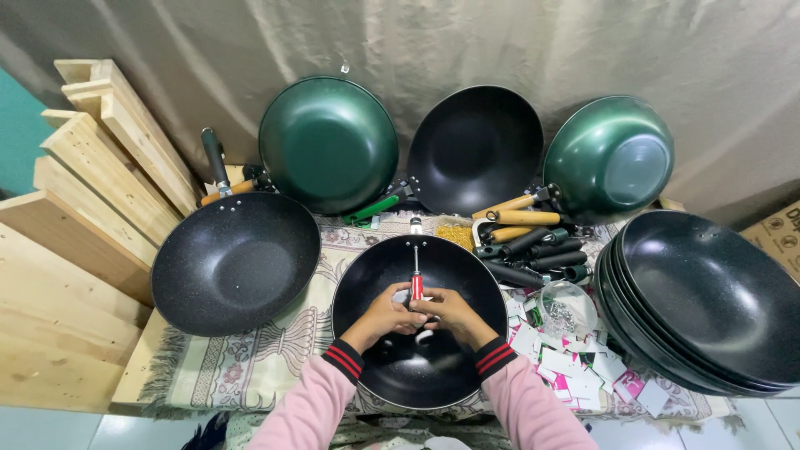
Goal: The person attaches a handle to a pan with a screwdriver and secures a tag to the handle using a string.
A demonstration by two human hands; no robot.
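A black wok (379, 375) lies in front of me on a patterned cloth (250, 367). Both my hands meet over its middle. My left hand (385, 317) and my right hand (452, 314) together grip a screwdriver (416, 271) with a red handle, its metal shaft pointing away from me toward the wok's far rim. A small white piece (423, 336) shows under my hands; what it is I cannot tell. Pink sleeves with black and red cuffs cover my wrists.
A speckled black wok with a handle (235, 262) lies at left. Two green woks (327, 142) (612, 158) and a black one (475, 150) lean on the curtain. Stacked black woks (708, 300) sit right. Loose handles (525, 242), a bowl of screws (565, 310), paper tags (575, 367), wooden boards (75, 208).
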